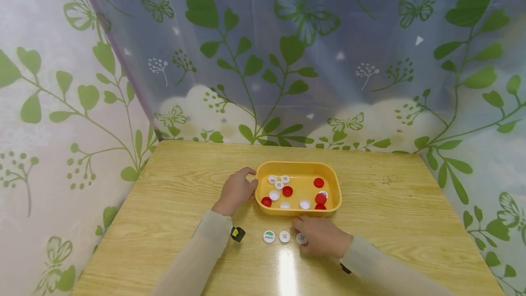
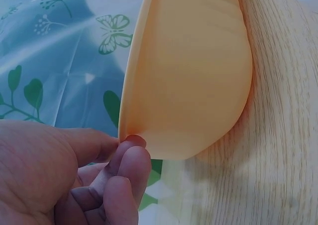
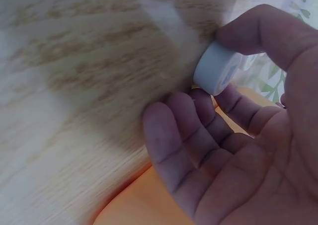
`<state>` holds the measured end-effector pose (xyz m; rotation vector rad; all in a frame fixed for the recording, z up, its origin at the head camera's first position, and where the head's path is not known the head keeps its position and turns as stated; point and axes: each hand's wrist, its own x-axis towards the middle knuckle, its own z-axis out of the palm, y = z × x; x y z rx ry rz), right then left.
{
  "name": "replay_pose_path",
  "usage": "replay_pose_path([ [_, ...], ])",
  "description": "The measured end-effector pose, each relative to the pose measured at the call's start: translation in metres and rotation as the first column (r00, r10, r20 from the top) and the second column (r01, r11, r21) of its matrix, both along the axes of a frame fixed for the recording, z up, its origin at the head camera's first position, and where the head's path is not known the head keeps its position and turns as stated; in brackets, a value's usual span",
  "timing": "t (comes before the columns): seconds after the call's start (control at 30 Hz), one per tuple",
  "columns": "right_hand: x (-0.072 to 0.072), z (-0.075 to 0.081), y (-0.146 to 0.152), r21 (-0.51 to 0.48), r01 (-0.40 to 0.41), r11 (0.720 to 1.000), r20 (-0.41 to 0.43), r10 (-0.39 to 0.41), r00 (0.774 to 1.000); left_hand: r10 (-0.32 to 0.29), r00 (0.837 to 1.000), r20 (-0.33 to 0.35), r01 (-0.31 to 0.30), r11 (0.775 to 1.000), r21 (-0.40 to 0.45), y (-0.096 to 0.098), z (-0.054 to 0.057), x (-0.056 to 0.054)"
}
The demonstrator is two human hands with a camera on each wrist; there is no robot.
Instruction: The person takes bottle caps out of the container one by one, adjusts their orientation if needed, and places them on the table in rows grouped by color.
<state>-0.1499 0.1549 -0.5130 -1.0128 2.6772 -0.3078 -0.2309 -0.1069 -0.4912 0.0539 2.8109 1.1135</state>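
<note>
My left hand point(image 1: 237, 190) pinches the left rim of a yellow plastic bin point(image 1: 299, 213); in the left wrist view the thumb and fingertips meet at the edge of the bin wall point(image 2: 194, 76). My right hand point(image 1: 322, 236) is just in front of the bin, low over the table. Thumb and index finger pinch a white bottle cap point(image 3: 216, 68) by its sides, the other fingers loosely curled at the tabletop. Left of that hand, two more white caps lie in a row: one with a green mark point(image 1: 269, 236) and one with a grey square point(image 1: 284, 237).
Inside the bin lie several loose red and white caps, among them a red cap point(image 1: 287, 191) and a white cap point(image 1: 304, 204). The wooden table point(image 1: 382, 223) ends at a leaf-and-butterfly curtain point(image 1: 255, 81) behind and at both sides.
</note>
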Motion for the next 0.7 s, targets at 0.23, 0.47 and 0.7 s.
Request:
replay_pose_path([
  [0.23,0.001,-0.001,0.003,0.003,0.010,1.000,0.011,-0.010,1.000,-0.010,1.000,0.001,0.010,1.000,-0.001,0.003,0.002,0.000],
  [0.47,0.003,0.011,0.006,0.025,0.025,0.999,0.007,-0.025,1.000,-0.003,1.000,-0.003,0.003,1.000,-0.005,0.005,0.003,0.000],
  [0.7,0.008,0.035,0.010,0.009,-0.036,0.999,-0.065,0.037,0.997,0.012,1.000,0.009,-0.012,1.000,-0.013,0.004,0.000,0.000],
])
